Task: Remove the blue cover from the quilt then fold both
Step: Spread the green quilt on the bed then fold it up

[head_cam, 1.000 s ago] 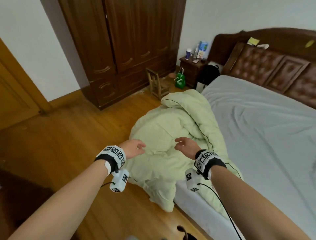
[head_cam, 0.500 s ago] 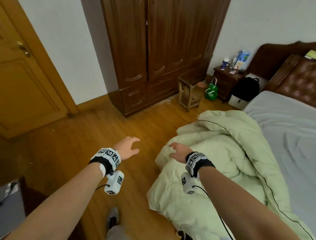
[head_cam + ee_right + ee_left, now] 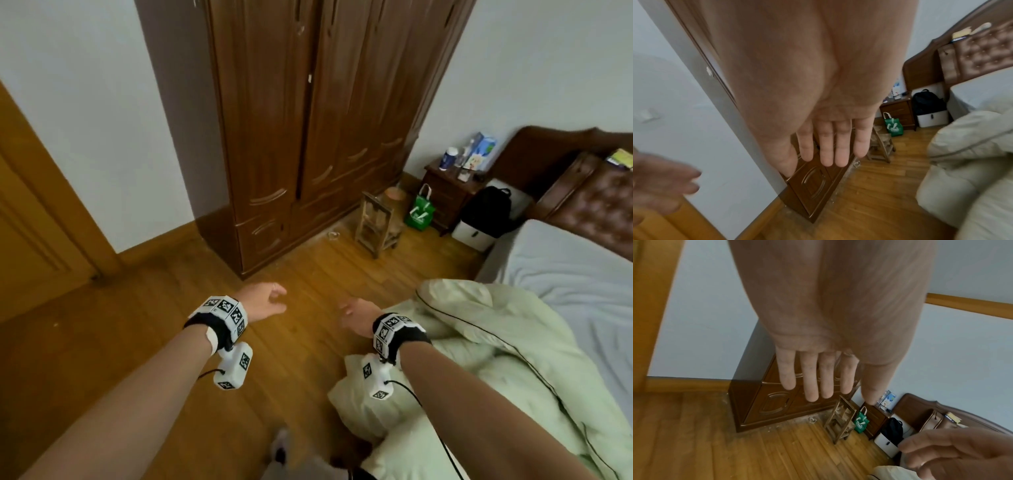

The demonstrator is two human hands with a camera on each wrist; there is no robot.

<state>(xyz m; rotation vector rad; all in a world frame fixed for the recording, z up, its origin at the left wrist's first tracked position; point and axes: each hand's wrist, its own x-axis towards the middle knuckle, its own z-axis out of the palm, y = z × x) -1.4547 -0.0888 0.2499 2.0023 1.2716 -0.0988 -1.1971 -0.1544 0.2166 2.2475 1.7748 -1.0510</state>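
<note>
A pale green quilt (image 3: 479, 346) lies bunched along the left edge of the bed, spilling toward the floor; it also shows in the right wrist view (image 3: 966, 146). No blue cover is in view. My left hand (image 3: 265, 301) hovers over the wooden floor, fingers straight and spread, holding nothing (image 3: 818, 378). Just left of the quilt's edge, my right hand (image 3: 354, 313) is also held out flat and empty (image 3: 830, 144). Neither hand touches the quilt.
A tall dark wardrobe (image 3: 308, 137) stands ahead, with a small wooden stool (image 3: 376, 222), a green bag (image 3: 419, 212), a nightstand (image 3: 445, 195) and a black backpack (image 3: 489, 209) to its right. The grey-sheeted bed (image 3: 565, 274) is at right, a door (image 3: 34, 222) at left.
My head has turned left toward the wardrobe. Both hands have left the quilt and swung left, and now hang over the bare floor.
</note>
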